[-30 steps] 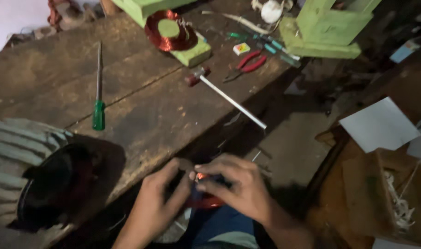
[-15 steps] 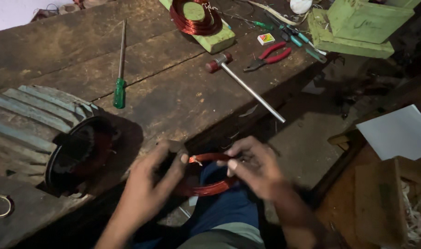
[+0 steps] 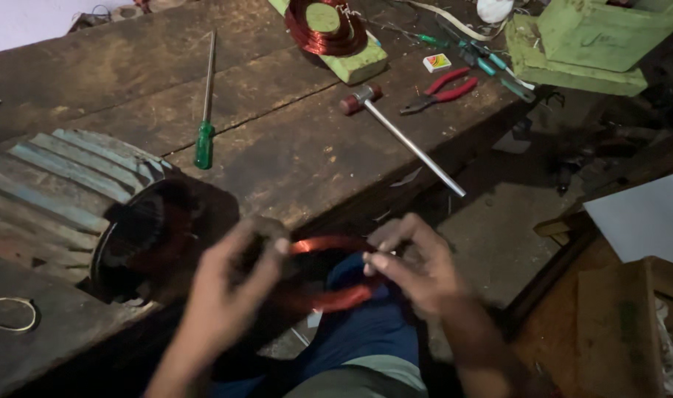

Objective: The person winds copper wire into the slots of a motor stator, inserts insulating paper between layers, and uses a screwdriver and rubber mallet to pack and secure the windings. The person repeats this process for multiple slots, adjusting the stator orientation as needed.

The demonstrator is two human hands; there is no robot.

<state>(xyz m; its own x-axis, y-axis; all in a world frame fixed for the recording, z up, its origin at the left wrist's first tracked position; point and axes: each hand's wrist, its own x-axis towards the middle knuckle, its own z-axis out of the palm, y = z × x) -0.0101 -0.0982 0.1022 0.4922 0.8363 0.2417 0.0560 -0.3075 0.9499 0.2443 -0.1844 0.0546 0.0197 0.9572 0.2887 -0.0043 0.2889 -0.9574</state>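
In the lower middle of the frame, both hands held a loop of copper winding wire [image 3: 329,273] over the person's lap, just off the near edge of the wooden worktop [image 3: 277,147]. The left hand [image 3: 233,287] pinched the loop's left side, and the right hand [image 3: 410,265] gripped its right side with fingers [image 3: 384,259] closed narrowly on the strands. Compared with a second before, when the hands were bunched together around a small bundle, they had drawn apart and the coil had opened into a wider oval, so the winding looked to be in the course of being spread and shaped. At the left edge lay a finned motor stator housing [image 3: 85,206], its bore facing the hands. Further up the worktop lay a green-handled screwdriver [image 3: 204,133], a small hammer [image 3: 403,136], red-handled pliers [image 3: 443,90] and a second copper coil on a green former [image 3: 329,29].
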